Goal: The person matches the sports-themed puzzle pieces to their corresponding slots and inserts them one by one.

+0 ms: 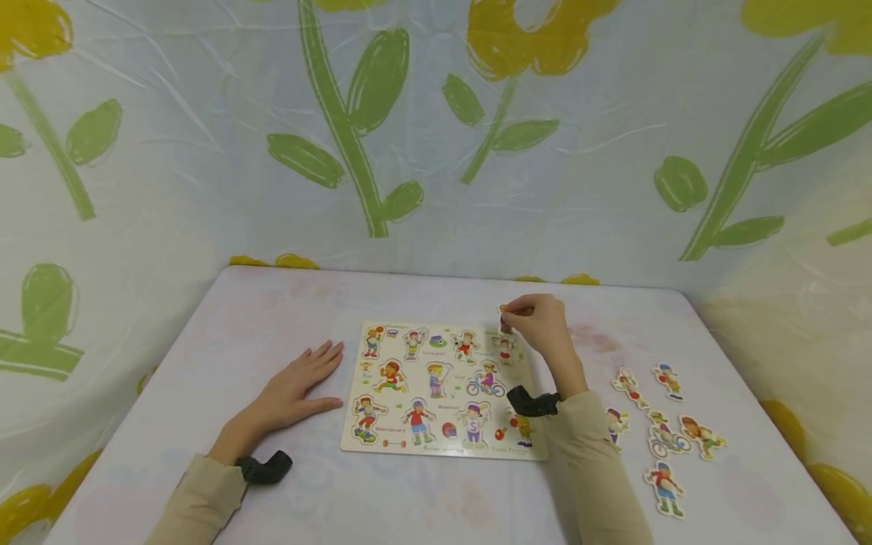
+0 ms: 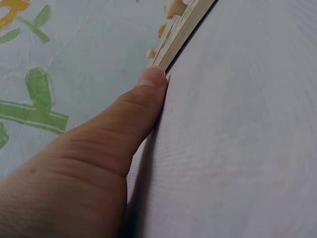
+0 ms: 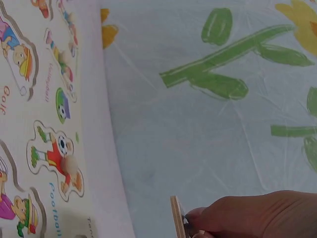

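A wooden puzzle board (image 1: 364,387) printed with sports figures lies on the table. My right hand (image 1: 541,322) pinches a small wooden puzzle piece (image 1: 505,321) above the board's far right corner. In the right wrist view that piece (image 3: 177,218) appears edge-on, its face mostly hidden, with the fingers (image 3: 198,215) behind it. A footballer piece (image 3: 57,156) with a knob sits in the board. Palm down, my left hand (image 1: 303,390) rests on the table left of the board. Its thumb (image 2: 153,77) is right at the board's side edge (image 2: 181,42).
Right of the board lie several loose pieces, among them a cyclist (image 1: 668,435), a figure in blue shorts (image 1: 664,488) and a runner (image 1: 704,437). A flower-printed curtain (image 1: 436,189) stands behind the table and along both sides.
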Available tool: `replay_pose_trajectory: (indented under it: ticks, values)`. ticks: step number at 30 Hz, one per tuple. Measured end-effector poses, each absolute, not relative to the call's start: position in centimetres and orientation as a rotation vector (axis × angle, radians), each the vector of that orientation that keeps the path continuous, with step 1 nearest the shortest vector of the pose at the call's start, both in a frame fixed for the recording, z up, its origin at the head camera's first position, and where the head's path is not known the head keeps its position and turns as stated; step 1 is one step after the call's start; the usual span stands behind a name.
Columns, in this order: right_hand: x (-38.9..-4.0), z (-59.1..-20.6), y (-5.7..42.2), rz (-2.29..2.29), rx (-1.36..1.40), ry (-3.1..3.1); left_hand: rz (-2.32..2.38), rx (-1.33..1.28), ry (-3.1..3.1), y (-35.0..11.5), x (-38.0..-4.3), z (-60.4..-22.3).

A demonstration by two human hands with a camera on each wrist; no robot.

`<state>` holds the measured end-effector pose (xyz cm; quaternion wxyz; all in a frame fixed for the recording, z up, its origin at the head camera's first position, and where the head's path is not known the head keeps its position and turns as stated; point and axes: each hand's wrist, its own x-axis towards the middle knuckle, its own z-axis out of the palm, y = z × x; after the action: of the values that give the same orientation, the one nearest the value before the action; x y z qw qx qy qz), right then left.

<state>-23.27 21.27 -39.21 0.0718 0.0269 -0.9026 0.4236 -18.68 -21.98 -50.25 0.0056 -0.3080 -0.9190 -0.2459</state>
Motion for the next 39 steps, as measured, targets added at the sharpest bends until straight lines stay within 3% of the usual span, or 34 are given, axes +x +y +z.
replay_pose_trajectory:
  ticks: [21, 39]
  values:
    - [-22.4, -41.0, 14.7, 1.294, 0.366, -2.863, -0.755, -0.972, -2.857, -22.2, -18.8, -50.3]
    - [-21.9, -42.6, 12.5, 1.214, 0.681, -3.098, -0.768, -0.963, -2.885, -22.1, -18.8, -50.5]
